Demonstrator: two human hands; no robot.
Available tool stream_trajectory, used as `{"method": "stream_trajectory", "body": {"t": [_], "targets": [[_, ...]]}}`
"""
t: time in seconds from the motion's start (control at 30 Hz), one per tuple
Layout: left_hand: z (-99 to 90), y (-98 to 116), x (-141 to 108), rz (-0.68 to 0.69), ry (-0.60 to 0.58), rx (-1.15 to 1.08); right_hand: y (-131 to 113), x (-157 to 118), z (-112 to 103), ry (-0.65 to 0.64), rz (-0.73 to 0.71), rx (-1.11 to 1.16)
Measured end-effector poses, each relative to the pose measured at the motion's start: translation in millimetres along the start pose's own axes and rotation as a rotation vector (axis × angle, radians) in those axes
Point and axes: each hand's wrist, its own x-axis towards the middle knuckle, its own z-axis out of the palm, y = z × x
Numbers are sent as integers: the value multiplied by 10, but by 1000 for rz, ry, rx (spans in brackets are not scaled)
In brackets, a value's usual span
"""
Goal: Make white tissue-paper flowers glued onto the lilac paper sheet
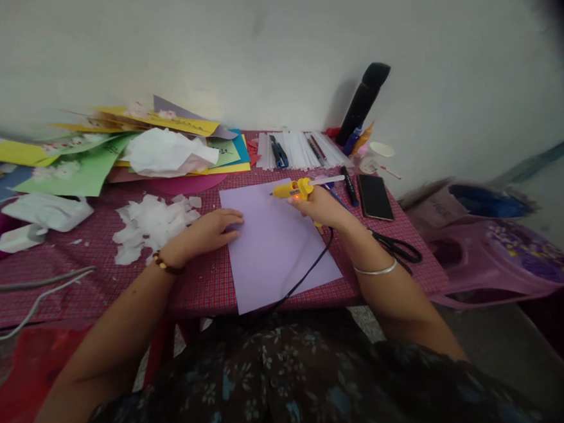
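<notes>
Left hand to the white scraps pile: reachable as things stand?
Likely yes: the left hand holds nothing visible, and the white scraps lie close beside its wrist with nothing apparent in between.

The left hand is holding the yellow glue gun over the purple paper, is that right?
Not quite: the head view shows the right hand holding the yellow glue gun over the purple paper. The left hand reaches onto the paper's edge.
</notes>
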Motion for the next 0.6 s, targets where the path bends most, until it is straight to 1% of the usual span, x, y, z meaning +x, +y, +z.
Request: {"method": "stream_trajectory", "body": {"t": [0.1,0.17,0.37,0.43,0.53,0.6], "targets": [[0,-5,-6,5,5,-1,51,22,36,-34,38,-87],[-2,-4,-8,7,7,-10,72,34,55,-50,39,-114],[0,-4,-1,1,5,-24,-12,7,3,27,45,12],[2,-5,-1,3,5,-22,-31,1,-14,46,51,23],[2,-3,-3,9,6,-14,15,20,5,52,67,-3],[-2,2,-6,10,3,-9,78,43,38,18,59,-29]]}}
